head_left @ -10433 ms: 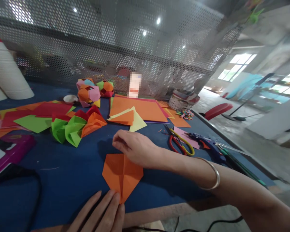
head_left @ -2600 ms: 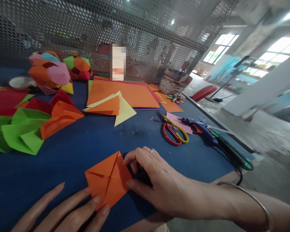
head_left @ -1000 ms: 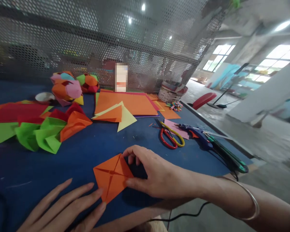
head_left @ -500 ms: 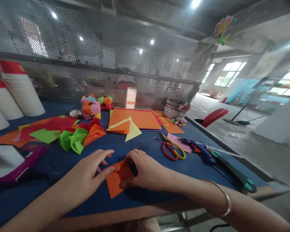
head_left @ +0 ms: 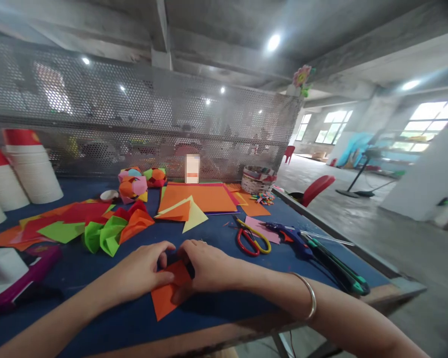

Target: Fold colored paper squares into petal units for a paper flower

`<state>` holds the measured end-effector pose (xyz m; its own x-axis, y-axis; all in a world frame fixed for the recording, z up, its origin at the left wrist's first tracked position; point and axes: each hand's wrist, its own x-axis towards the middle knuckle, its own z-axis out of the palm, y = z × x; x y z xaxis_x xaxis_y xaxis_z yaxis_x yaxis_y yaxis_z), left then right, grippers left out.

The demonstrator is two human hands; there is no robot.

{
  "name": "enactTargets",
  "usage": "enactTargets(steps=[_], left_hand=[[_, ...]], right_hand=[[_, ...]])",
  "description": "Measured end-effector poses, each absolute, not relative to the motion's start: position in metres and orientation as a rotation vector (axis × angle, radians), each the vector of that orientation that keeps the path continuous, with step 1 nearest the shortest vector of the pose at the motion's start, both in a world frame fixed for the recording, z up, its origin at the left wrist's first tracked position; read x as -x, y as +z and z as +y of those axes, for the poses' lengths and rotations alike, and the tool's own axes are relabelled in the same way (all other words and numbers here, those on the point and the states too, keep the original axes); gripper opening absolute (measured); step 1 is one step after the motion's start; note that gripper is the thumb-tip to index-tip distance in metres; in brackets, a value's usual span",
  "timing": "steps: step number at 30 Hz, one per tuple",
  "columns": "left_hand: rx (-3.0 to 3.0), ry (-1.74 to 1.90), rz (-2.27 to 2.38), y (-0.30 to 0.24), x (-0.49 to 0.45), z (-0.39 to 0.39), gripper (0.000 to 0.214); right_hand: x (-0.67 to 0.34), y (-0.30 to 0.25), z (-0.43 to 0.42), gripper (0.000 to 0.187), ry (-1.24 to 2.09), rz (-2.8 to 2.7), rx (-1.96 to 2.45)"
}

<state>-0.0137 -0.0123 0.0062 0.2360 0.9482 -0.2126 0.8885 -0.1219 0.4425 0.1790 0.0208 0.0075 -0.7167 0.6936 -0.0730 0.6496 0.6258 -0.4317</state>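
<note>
Between my hands, close to the front of the blue table, is a small piece of orange paper (head_left: 163, 301), partly folded. My left hand (head_left: 140, 271) has its thumb lying on the paper's upper left part, with the fingers curled at its far side. From the right, my right hand (head_left: 212, 268) pinches the sheet, thumb at its lower right edge and fingers curled over the top. The fingers hide the paper's upper edge. Folded green paper pieces (head_left: 112, 235) and a folded orange piece (head_left: 137, 223) stand beyond my left hand.
Red-and-yellow scissors (head_left: 251, 242), a blue glue gun (head_left: 296, 238) and a green-black tool (head_left: 338, 268) lie rightward. An orange paper stack (head_left: 199, 196) and a woven basket (head_left: 259, 180) are at the back. Paper cups (head_left: 41, 169) and a purple-white device (head_left: 26, 273) stand left.
My left fingers have curled in closer to the paper and to my right hand. The view has tilted up and turned slightly right, so everything sits lower and further left.
</note>
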Motion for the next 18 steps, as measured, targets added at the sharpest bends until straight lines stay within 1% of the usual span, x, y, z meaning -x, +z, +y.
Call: enactTargets(steps=[4,10,15,18], left_hand=[[-2.078,0.059,1.677,0.009,0.013,-0.009,0.031],[-2.105,0.119,1.669,0.006,0.023,-0.002,0.026],[-2.076,0.245,1.631,0.010,0.029,0.001,0.044],[-2.066,0.285,1.611,0.012,0.028,0.000,0.048]], right_hand=[[-0.176,0.014,0.025,0.077,0.610,-2.827,1.056],[-0.169,0.015,0.043,0.075,0.609,-2.961,0.855],[-0.167,0.011,0.051,0.065,0.624,-2.952,0.726],[-0.168,0.011,0.048,0.068,0.600,-2.905,0.763]])
